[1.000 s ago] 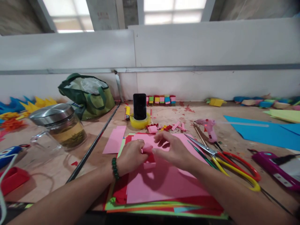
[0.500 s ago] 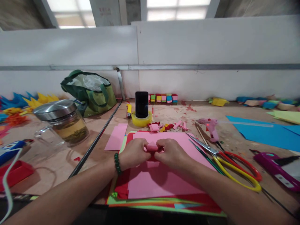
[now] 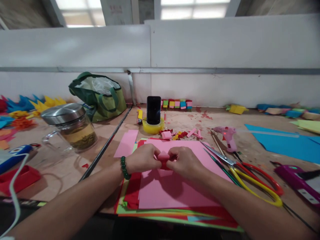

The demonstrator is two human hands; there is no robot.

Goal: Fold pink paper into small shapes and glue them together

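Observation:
Between my two hands is a small folded piece of pink paper (image 3: 163, 155), pinched from both sides, with a red part visible below it. My left hand (image 3: 147, 157), with a green bead bracelet at the wrist, grips its left side between thumb and fingers. From the right, my right hand (image 3: 183, 162) holds the other side in a similar pinch. Both hands are just above a stack of pink paper sheets (image 3: 160, 196), which lies on red and green sheets. The fingertips partly hide the folded piece.
Right of the stack lie scissors (image 3: 250, 176) with red and yellow handles and a pink glue gun (image 3: 228, 135). A phone (image 3: 153, 110) leans upright at a yellow tape roll (image 3: 153, 127). Paper scraps (image 3: 180, 134) lie behind the stack. Leftward are a glass tea mug (image 3: 77, 133) and a green bag (image 3: 107, 103).
The folded pink piece has turned and drawn together between my fingers; the flap that hung below it no longer shows. The whole view has shifted slightly.

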